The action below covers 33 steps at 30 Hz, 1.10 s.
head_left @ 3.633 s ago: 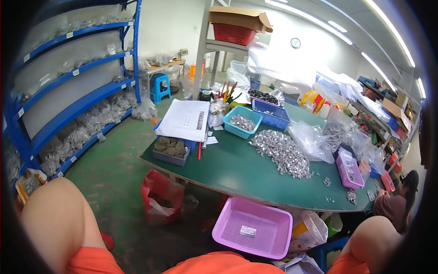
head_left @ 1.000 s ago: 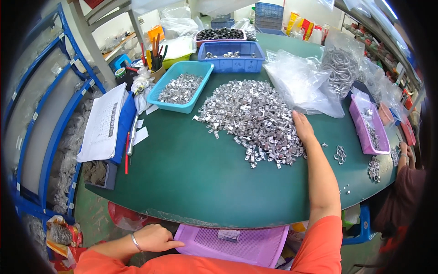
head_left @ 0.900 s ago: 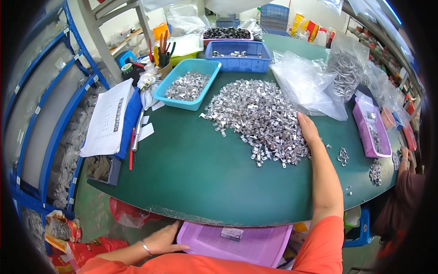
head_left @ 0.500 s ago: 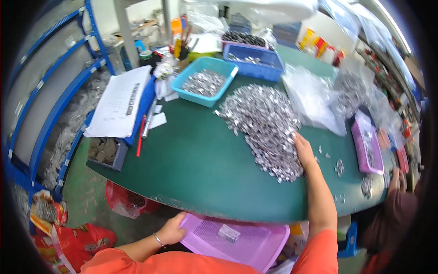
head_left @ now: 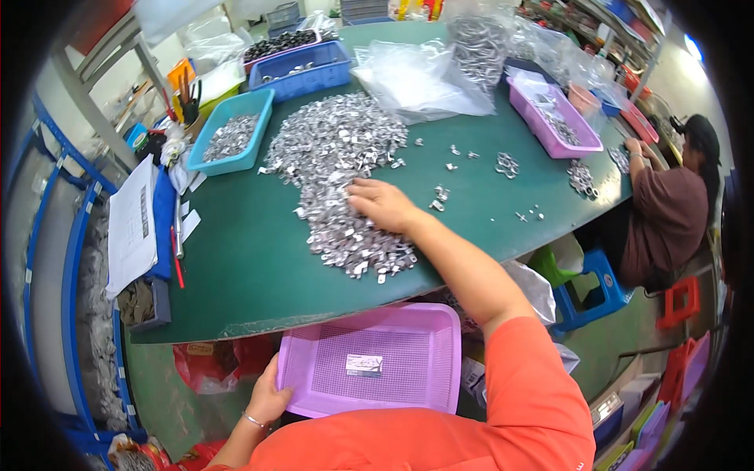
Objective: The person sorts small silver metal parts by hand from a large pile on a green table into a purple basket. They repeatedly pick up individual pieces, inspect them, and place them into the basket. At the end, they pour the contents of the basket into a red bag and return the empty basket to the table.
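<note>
My left hand (head_left: 269, 395) grips the left rim of a shallow purple mesh basket (head_left: 322, 400), its thumb over the edge. A white label lies on the basket's floor, and the basket sits against my body, just below the table's front edge. On the green table spreads a large heap of small silvery metal pieces (head_left: 338, 133). My right hand (head_left: 383, 206) rests on the near part of this heap, fingers stretched out and partly sunk among the pieces. No piece is visibly gripped in it.
Behind the heap stand a turquoise tray (head_left: 263, 118) and a blue tray (head_left: 326, 77), with clear plastic bags (head_left: 428, 78) beside them. A pink tray (head_left: 542, 129) stands at right, near a co-worker (head_left: 667, 196). Papers (head_left: 129, 224) lie at the left. Loose pieces dot the table's right side.
The view has swung to the right. My right hand has moved from the heap's right edge onto its near part. The basket now lies flatter and shows more fully, still held by my left hand.
</note>
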Available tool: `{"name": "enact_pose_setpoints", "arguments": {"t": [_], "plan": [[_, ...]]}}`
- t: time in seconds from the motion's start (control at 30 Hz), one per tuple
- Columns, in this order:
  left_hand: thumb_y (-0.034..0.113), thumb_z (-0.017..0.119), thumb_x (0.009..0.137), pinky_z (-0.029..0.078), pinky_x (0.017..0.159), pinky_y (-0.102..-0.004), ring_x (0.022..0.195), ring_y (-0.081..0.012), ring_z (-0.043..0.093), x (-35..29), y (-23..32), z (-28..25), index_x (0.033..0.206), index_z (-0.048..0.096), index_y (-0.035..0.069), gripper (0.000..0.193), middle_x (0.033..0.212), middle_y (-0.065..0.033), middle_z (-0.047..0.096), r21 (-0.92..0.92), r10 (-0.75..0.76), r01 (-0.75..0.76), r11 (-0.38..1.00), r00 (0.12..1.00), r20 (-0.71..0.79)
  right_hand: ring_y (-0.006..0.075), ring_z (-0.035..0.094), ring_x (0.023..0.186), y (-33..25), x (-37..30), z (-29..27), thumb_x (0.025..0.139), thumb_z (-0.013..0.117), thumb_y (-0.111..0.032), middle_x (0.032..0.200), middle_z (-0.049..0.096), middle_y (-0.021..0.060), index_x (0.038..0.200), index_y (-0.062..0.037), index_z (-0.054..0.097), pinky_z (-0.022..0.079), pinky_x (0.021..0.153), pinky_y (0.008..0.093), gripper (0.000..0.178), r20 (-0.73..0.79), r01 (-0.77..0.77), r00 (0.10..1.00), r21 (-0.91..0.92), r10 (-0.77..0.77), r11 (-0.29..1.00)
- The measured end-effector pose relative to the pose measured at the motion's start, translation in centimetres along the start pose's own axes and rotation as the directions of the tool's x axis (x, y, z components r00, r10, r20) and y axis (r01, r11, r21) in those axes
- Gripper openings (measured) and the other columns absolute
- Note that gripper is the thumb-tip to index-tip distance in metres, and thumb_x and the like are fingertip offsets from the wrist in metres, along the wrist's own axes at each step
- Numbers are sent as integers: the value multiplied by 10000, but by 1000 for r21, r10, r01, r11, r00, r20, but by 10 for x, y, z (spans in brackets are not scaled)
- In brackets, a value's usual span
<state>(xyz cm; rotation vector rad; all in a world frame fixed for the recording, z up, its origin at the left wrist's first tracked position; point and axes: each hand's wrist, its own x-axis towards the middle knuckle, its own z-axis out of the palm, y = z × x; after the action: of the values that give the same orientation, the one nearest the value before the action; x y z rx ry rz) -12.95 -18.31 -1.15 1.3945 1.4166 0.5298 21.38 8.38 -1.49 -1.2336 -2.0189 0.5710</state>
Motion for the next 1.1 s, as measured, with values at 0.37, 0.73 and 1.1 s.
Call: {"name": "enact_pose_setpoints", "arguments": {"t": [0.37,0.73,1.1], "plan": [[-58,529,785,416,1019,-320,1193,-242,561,-14,13,17,1488,300,79,752,1272,-149,571,109,-7,2,994,999,47,336,594,1069,-19,-23,-7,946,508,-300,1110,666,175,966,-58,713,450,933,445,317,-299,210,937,69,-181,975],[42,606,815,449,993,-358,1169,-315,590,-8,-2,-15,1531,105,36,873,1326,-251,531,212,-24,10,977,998,62,374,591,1081,39,-38,-43,902,578,-128,1123,649,191,1032,-19,671,465,959,449,194,-505,191,830,-144,-238,971],[243,687,878,498,957,-384,1161,-354,605,10,43,-67,1419,324,-72,724,1261,-285,581,391,-81,-29,920,962,260,162,609,1021,75,0,-83,978,558,-196,1110,676,69,1176,-7,650,455,916,283,289,-135,-260,945,237,297,936]]}}
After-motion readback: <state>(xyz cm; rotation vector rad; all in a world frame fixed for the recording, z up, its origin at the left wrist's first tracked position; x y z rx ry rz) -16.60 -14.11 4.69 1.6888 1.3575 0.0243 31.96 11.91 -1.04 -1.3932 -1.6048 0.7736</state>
